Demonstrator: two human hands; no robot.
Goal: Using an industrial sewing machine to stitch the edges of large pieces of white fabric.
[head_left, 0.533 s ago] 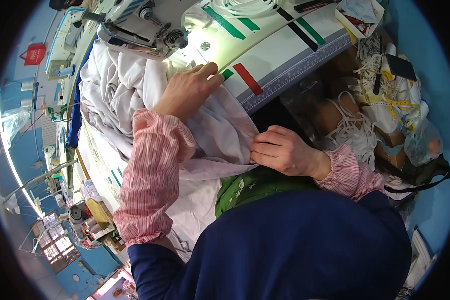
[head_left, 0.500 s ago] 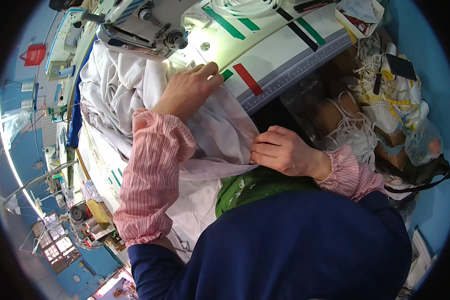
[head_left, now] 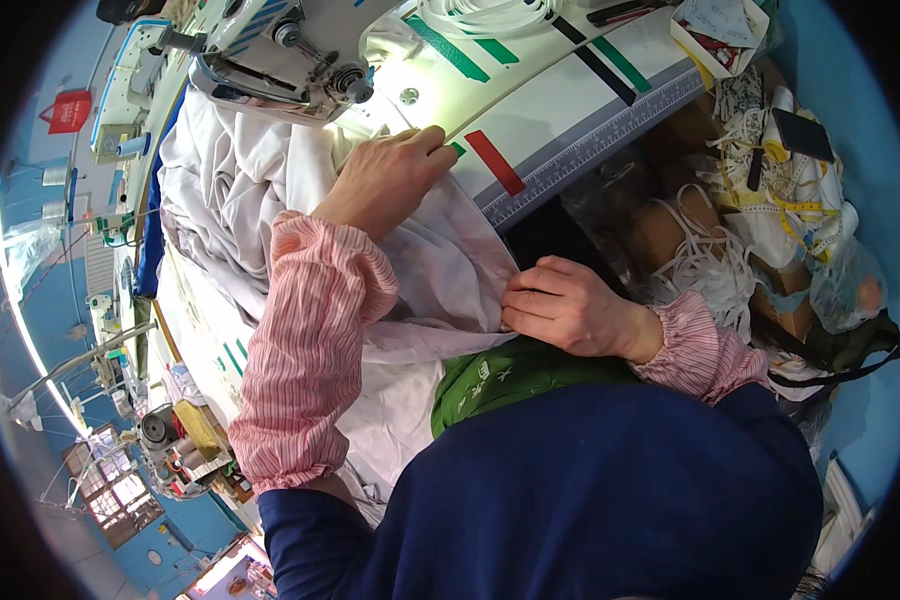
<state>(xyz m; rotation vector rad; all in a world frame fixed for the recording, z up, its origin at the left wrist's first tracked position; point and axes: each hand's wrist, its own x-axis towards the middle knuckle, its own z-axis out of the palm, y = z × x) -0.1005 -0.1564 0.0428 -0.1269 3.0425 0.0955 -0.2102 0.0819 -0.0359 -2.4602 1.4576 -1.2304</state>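
Observation:
A large white cloth (head_left: 260, 170) lies bunched on the sewing table, and its right part drapes down over the table edge toward my lap. Close to the needle area of the sewing machine (head_left: 295, 65), my left hand (head_left: 388, 182) has its fingers curled down and pinched on the cloth's edge. Farther right and nearer to me, my right hand (head_left: 568, 305) pinches the same edge at the cloth's hanging corner. Between both hands the edge runs fairly straight. The fingertips of each hand are partly hidden.
A ruler strip (head_left: 595, 140) lines the table's front edge, with red tape (head_left: 495, 162) beside it. A coil of white tubing (head_left: 485, 12) and a box of small tools (head_left: 720, 35) sit at the back. Tangled white cords (head_left: 705, 265) and a dark phone (head_left: 802, 135) are at the right.
My left hand has shifted slightly to the right along the cloth's edge. The right hand stays almost where it was, still pinching the corner.

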